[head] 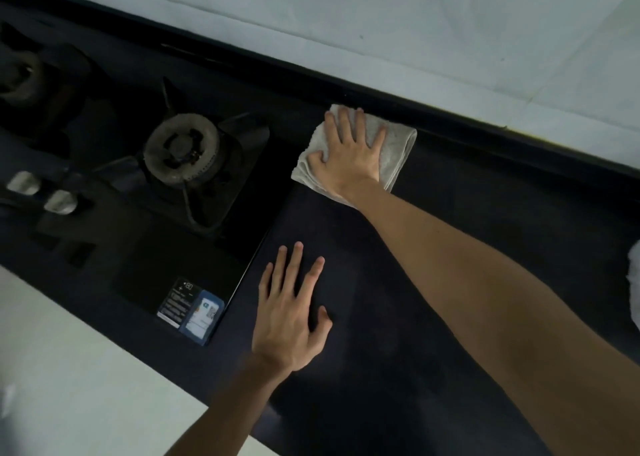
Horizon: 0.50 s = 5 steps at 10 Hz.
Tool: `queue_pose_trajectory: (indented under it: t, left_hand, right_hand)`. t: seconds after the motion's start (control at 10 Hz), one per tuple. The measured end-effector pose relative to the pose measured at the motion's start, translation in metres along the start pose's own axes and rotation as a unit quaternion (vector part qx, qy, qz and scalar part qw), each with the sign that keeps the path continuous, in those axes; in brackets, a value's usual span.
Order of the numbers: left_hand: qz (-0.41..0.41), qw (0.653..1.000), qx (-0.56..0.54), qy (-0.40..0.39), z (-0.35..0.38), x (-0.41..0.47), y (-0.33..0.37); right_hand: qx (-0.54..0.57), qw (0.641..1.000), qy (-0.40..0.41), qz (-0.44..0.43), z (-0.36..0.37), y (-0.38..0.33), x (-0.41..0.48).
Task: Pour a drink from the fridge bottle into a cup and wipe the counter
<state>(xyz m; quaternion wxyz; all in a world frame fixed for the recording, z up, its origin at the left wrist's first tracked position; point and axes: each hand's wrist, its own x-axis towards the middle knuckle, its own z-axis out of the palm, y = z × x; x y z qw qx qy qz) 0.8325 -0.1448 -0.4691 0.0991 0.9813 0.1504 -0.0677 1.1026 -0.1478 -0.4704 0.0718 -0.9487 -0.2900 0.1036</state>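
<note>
Currently your right hand [349,154] lies palm-down on a folded grey cloth [398,150], fingers [346,123] straight and spread, pressing it flat rather than gripping it. The cloth sits on the dark tabletop [363,369] at its far edge, up against the raised black lip below the pale wall [381,22], and just right of the stove [194,268]. Its folded edges show at the lower left, under your thumb.

Your left hand [291,320] is nearer you, well apart from the cloth, palm down on the bare tabletop with its fingers [294,268] straight and spread. It holds nothing and lies just right of the stove's glass edge.

The stove is black glass set into the tabletop. One burner [181,147] with its pan support is left of the cloth, and a second is at the far left (dim and blurred). Two pale knobs [62,201] sit on the stove's near-left side, and two stickers [188,311] are on its near corner by your left hand. A white thing [635,282] is cut off at the right edge, and you cannot tell what it is.
</note>
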Motion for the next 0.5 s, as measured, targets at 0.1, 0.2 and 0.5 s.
queue_pose_trajectory:
  t: [0.1, 0.2, 0.5]
  left_hand:
    - [0.002, 1.0, -0.009, 0.0, -0.001, 0.001, -0.001]
    - [0.004, 1.0, -0.012, 0.0, 0.0, 0.0, -0.002]
    - [-0.011, 1.0, -0.013, 0.014, 0.0, -0.001, -0.005]
  right_hand:
    - [0.003, 1.0, -0.008, -0.001, -0.002, -0.002, 0.003]
    - [0.02, 1.0, -0.013, -0.015, -0.003, 0.004, -0.002]
    - [-0.02, 0.997, -0.059, -0.043, -0.039, 0.042, -0.077]
